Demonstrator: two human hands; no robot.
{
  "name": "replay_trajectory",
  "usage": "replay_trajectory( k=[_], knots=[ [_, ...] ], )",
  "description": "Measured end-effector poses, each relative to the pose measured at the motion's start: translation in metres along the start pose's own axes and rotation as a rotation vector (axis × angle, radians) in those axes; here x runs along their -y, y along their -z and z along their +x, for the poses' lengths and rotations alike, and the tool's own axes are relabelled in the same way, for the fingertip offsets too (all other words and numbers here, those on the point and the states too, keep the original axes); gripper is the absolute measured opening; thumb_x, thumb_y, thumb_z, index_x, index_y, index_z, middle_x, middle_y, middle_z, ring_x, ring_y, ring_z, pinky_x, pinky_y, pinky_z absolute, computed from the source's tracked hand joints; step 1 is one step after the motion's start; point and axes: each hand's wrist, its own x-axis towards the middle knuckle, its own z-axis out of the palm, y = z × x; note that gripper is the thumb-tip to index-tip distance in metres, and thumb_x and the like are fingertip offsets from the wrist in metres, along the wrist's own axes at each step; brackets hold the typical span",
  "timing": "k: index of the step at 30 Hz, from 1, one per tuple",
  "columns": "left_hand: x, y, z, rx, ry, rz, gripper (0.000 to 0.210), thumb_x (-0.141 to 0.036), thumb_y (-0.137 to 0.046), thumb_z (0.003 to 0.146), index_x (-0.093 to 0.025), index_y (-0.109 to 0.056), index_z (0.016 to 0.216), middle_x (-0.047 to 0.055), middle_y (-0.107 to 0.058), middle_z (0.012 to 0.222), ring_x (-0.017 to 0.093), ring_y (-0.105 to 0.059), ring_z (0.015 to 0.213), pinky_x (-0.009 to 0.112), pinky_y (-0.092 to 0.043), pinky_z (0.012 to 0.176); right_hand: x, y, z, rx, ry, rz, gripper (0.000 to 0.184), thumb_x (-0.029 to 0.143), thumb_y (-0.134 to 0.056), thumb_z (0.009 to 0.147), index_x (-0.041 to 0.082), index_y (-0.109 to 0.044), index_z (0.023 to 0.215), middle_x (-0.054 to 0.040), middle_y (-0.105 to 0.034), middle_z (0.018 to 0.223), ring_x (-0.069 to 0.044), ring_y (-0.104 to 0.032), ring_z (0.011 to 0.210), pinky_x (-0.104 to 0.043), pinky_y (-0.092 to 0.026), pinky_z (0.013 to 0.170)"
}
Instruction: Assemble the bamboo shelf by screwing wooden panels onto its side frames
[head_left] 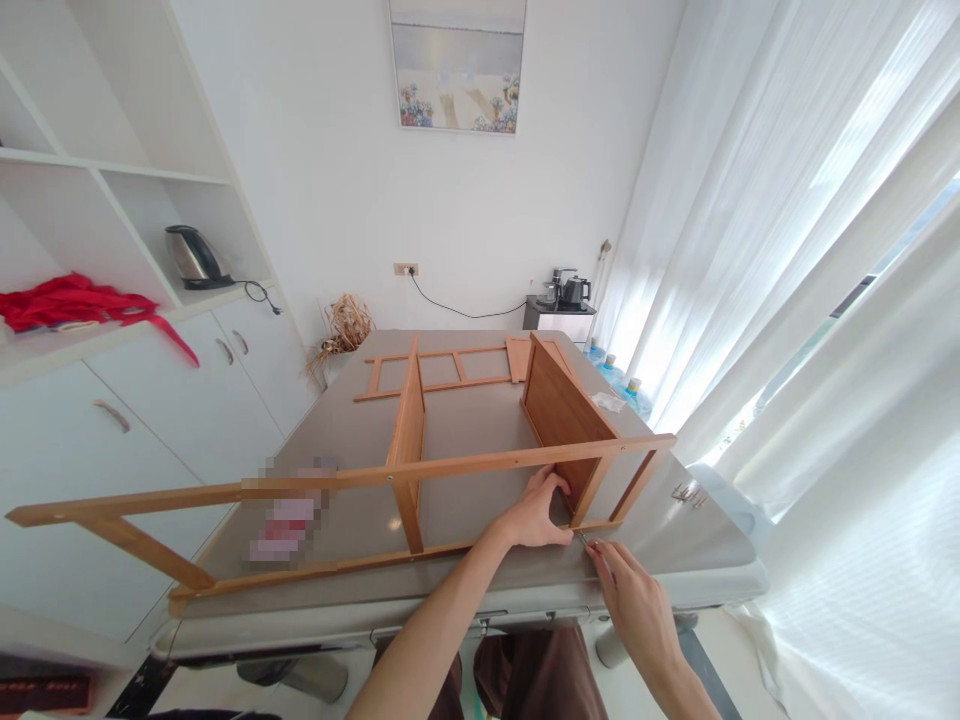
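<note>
1. Centrally in the head view, a wooden shelf rack [450, 465] rests on its side on the grey table [480, 420], its near ladder-like side frame standing on edge along the table's front.
2. Two wooden boards run back from that frame: a left shelf board [409, 425] and a right shelf board [571, 415].
3. The left hand [531, 515] reaches to the near lower corner of the right shelf board, fingers curved and thumb apart from them, by the bottom rail; I cannot tell whether it grips or merely braces.
4. The right hand [628, 582] pinches a thin metal tool [582, 538] between thumb and fingers. Its tip points at the bottom rail, near the joint with the right shelf board; its exact type is too small to tell.
5. Behind, a wooden ladder frame [461, 384] lies flat on the table. To the right are small metal screw-like pieces [688, 494] and a clear plastic bag [608, 402].
6. Farther off, a steel-and-black electric kettle [195, 258] sits in a cubby on the left, near red cloth [79, 303]; large water bottles [634, 392] stand beside the white curtain [750, 200].
</note>
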Motion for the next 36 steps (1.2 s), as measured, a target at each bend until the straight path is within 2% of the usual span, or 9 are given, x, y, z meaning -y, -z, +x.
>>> replay_trajectory(
  k=[3,7,16,21,23,30,36],
  knots=[
    [0.0,0.0,0.0,0.003,-0.002,-0.002,0.062,-0.025,-0.084,0.057,-0.023,-0.051,0.111,0.013,-0.025,0.156,0.031,-0.019,0.149,0.046,-0.027,0.12,-0.002,0.0,0.002,0.002,-0.056,0.085,0.034,0.04,-0.035,0.102,0.025,-0.066,0.101,-0.0051,-0.072,0.096,-0.016,-0.068,0.063,-0.025,-0.047,0.053],
    [-0.002,0.001,-0.001,0.005,0.004,0.016,0.06,-0.025,-0.082,0.059,-0.024,-0.051,0.111,0.012,-0.025,0.156,0.031,-0.018,0.15,0.046,-0.026,0.121,-0.005,0.0,0.007,0.008,-0.126,0.165,0.038,0.047,-0.038,0.1,0.025,-0.068,0.096,-0.0048,-0.071,0.091,-0.017,-0.064,0.061,-0.027,-0.049,0.058],
    [-0.001,-0.001,0.0,0.002,0.014,0.017,0.06,-0.025,-0.082,0.06,-0.024,-0.051,0.111,0.012,-0.023,0.158,0.031,-0.015,0.151,0.048,-0.025,0.121,0.001,0.009,0.011,0.063,-0.25,0.299,0.044,0.054,-0.04,0.097,0.024,-0.071,0.089,-0.0049,-0.072,0.084,-0.017,-0.061,0.055,-0.029,-0.047,0.058],
    [0.0,-0.001,0.0,-0.004,-0.004,0.022,0.06,-0.026,-0.082,0.06,-0.024,-0.051,0.112,0.012,-0.024,0.157,0.031,-0.017,0.151,0.046,-0.026,0.121,0.009,0.013,0.015,0.107,-0.386,0.35,0.04,0.055,-0.048,0.092,0.025,-0.073,0.086,-0.0001,-0.067,0.058,-0.017,-0.057,0.043,-0.029,-0.046,0.055],
    [0.001,-0.001,0.0,-0.003,-0.008,0.027,0.061,-0.026,-0.082,0.06,-0.024,-0.05,0.112,0.013,-0.025,0.157,0.031,-0.017,0.151,0.046,-0.025,0.121,0.011,0.014,0.015,0.094,-0.412,0.364,0.04,0.056,-0.049,0.09,0.024,-0.074,0.088,-0.0001,-0.067,0.055,-0.017,-0.056,0.041,-0.03,-0.047,0.055],
    [0.001,-0.002,0.0,-0.011,-0.001,0.024,0.061,-0.025,-0.082,0.059,-0.025,-0.051,0.111,0.012,-0.026,0.156,0.032,-0.015,0.151,0.048,-0.026,0.121,0.012,0.012,0.015,0.1,-0.512,0.546,0.042,0.062,-0.05,0.087,0.024,-0.068,0.089,-0.0028,-0.076,0.084,-0.014,-0.058,0.04,-0.027,-0.044,0.044],
    [0.002,-0.002,0.0,-0.007,-0.003,0.022,0.06,-0.025,-0.082,0.06,-0.025,-0.05,0.111,0.012,-0.026,0.156,0.031,-0.015,0.151,0.047,-0.026,0.121,0.01,0.013,0.015,0.11,-0.547,0.585,0.04,0.062,-0.054,0.084,0.024,-0.064,0.087,-0.0014,-0.075,0.082,-0.013,-0.057,0.038,-0.026,-0.042,0.043]
  ],
)
